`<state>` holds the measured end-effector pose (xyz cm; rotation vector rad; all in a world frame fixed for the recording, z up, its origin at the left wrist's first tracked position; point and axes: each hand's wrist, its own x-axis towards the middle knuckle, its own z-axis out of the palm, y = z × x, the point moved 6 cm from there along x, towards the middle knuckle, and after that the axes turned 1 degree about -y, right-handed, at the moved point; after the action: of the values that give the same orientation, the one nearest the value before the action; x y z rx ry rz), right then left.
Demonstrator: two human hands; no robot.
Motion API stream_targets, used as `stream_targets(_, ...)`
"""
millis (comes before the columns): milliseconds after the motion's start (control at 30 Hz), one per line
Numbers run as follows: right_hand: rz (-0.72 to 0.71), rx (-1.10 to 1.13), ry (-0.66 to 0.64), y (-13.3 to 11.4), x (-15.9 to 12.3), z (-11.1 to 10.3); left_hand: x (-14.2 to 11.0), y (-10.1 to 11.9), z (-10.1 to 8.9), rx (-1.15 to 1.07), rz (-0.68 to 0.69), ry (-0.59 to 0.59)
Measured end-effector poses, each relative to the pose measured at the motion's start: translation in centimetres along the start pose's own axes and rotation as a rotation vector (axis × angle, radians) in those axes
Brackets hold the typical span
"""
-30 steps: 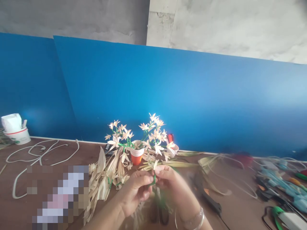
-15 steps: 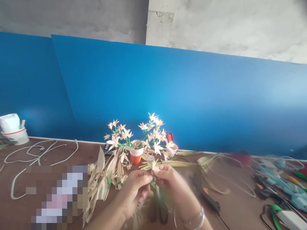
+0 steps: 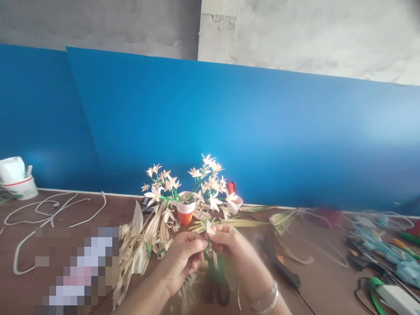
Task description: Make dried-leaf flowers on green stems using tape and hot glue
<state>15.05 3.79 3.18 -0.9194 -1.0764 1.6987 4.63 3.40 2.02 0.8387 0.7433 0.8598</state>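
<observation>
A small cream flower point(image 3: 208, 227) with a green stem, its petals like dried husk, is held upright between my two hands. My left hand point(image 3: 182, 260) pinches the stem just below the petals. Close against it, my right hand point(image 3: 229, 243) grips the flower's base with thumb and fingers. A green blur hangs under the fingers, too smeared to make out. Below lie dark-handled scissors point(image 3: 224, 294), partly hidden. Behind the hands, an orange-and-white paper cup point(image 3: 186, 214) bears green stems with similar cream flowers point(image 3: 213, 183).
Dried husks point(image 3: 131, 258) are heaped to the left. A white cable point(image 3: 19, 245) curls at the far left near a white tub point(image 3: 21, 188). To the right lie a black glue gun point(image 3: 284, 273), yellowish leaf strips point(image 3: 280, 221) and tangled blue items point(image 3: 377, 240). A blue panel point(image 3: 229, 122) stands behind.
The view has shifted very slightly. Both hands keep their pinch on the flower, and the green blur beneath them has changed shape a little.
</observation>
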Motion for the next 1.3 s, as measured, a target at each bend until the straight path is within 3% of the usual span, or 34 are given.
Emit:
stream_targets(300,-0.032,-0.053,0.058,-0.6,-0.2,0.5,0.3,-0.1,-0.3,0.054,-0.028,0.027)
stream_targets(500,-0.017,-0.067,0.119,-0.3,-0.2,0.4,0.4,0.1,-1.1,0.228,0.027,0.088)
stream_targets(667,-0.028,-0.1,0.124,-0.5,-0.2,0.4,0.7,0.0,-1.3,0.289,0.122,0.05)
stream_targets(867,-0.017,-0.091,0.091,-0.2,0.1,0.3,0.6,0.3,-1.1,0.245,0.103,0.091)
stream_targets(1100,-0.01,-0.1,0.113,0.0,0.1,0.1,0.6,-0.1,-1.0,0.246,0.041,0.051)
stream_targets(1300,-0.006,-0.119,0.116,0.0,0.1,0.1,0.5,0.2,-1.1,0.256,0.073,0.129)
